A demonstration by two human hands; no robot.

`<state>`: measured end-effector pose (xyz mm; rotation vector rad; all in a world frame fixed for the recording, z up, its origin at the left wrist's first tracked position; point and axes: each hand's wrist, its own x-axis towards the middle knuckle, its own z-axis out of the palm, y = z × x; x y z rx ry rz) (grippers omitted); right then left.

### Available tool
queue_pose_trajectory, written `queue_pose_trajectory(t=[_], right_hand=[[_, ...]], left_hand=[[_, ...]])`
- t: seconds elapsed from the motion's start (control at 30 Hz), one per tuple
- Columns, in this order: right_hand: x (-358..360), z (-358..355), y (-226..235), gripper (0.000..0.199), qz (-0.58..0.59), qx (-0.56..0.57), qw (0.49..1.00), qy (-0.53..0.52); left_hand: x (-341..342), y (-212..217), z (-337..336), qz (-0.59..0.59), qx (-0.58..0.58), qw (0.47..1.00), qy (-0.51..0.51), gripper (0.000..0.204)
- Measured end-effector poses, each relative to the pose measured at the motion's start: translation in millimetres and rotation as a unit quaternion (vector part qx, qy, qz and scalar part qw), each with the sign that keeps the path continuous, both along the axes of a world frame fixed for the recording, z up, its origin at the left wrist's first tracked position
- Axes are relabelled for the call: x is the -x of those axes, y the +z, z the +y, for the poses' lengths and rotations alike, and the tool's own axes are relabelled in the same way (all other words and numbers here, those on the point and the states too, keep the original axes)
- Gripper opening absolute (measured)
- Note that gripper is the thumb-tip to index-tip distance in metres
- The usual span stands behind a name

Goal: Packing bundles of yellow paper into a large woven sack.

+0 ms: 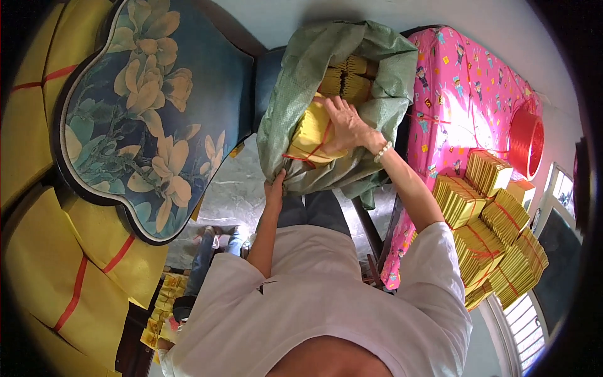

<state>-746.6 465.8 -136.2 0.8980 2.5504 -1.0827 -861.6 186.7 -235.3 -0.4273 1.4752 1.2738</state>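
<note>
A green woven sack (282,113) stands with its mouth wide and its rim folded outward. At its near left edge, my left hand (274,188) grips the sack's rim, most of its fingers hidden by the fabric. My right hand (347,124) reaches into the mouth and rests with spread fingers on a bundle of yellow paper (308,135) tied with red string. That bundle sits tilted near the front of the opening. Deeper inside the sack lie several darker-looking folded yellow paper bundles (355,75), packed side by side.
On the right, a pink patterned cloth (433,81) covers a table bearing tied yellow paper stacks (480,242) and a red string roll (526,144). A blue floral chair back (151,113) and large yellow paper bundles (69,270) stand left. Another person's leg (201,264) shows lower left.
</note>
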Motion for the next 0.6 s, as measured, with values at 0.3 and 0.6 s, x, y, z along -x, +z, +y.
queue_pose_trajectory(t=[0.3, 0.6], right_hand=[[38.8, -38.3, 7.6, 0.103, 0.025, -0.100, 0.994, 0.039], [19.3, -69.2, -8.1, 0.101, 0.022, -0.154, 0.982, 0.105]], left_hand=[[-7.0, -32.7, 22.5, 0.310, 0.335, 0.861, -0.224, 0.079], [-6.5, 14.3, 26.4, 0.206, 0.078, 0.975, -0.006, 0.055]])
